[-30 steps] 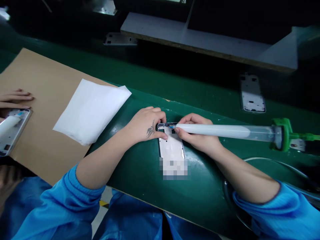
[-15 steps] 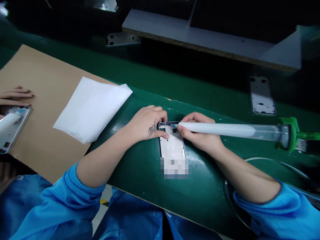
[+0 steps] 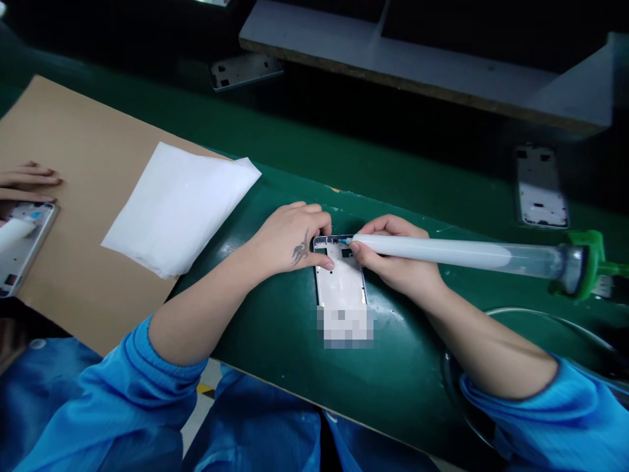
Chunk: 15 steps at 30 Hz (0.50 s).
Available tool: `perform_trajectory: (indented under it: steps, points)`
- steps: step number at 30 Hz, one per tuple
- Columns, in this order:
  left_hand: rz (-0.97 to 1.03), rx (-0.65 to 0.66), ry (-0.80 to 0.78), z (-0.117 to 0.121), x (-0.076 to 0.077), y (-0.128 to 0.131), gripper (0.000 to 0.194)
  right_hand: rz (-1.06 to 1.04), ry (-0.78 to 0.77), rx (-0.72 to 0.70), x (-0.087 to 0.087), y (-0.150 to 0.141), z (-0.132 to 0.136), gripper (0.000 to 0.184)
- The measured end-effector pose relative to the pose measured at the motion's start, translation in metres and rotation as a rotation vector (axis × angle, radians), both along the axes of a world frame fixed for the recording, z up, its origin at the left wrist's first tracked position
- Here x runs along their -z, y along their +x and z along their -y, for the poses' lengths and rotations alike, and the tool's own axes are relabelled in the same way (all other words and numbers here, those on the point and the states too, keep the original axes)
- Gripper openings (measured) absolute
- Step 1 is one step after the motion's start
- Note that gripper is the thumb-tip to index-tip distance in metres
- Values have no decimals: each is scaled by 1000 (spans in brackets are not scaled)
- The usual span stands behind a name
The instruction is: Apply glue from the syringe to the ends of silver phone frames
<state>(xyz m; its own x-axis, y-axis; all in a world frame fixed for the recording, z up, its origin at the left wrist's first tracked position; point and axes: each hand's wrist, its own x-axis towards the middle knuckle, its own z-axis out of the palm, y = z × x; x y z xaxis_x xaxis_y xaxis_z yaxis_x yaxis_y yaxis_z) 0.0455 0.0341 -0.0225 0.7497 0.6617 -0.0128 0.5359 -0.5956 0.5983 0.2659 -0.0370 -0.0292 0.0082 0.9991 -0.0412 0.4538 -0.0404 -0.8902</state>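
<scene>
**Syringe [image 3: 442,254] tip meets the far end of the metal frame [image 3: 341,282]**

Well to the left of the metal frame, a co-worker's hand [image 3: 29,178] lies beside a second frame [image 3: 24,255], with a white tube over it. Brown board [image 3: 88,131] lies beneath them and reaches toward the metal frame, carrying a white sheet [image 3: 181,206] on its nearer side. Beyond the metal frame and to its left, a third frame [image 3: 246,71] lies by a shelf [image 3: 432,72].

At the metal frame's far left corner, the left hand [image 3: 297,239] has its grip closed on the corner, thumb over the inner face and fingers at the edge. The metal frame lies flat on the green tabletop [image 3: 275,341], its near end hidden by blurring. Just right of it, the right hand [image 3: 400,255] pinches the syringe near the blue tip, thumb against fingers. The white-filled barrel runs rightward from the metal frame to a green cap [image 3: 580,265]. Farther right and beyond lies a fourth frame [image 3: 543,187].
</scene>
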Motion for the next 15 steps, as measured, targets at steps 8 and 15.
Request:
perform_trajectory:
  steps: [8, 15]
  points:
    - [-5, 0, 3, 0, 0, 0, 60, 3, 12, 3, 5, 1, 1, 27]
    - [4, 9, -1, 0, -1, 0, 59, 6, 6, 0, 0, -3, 1, 28]
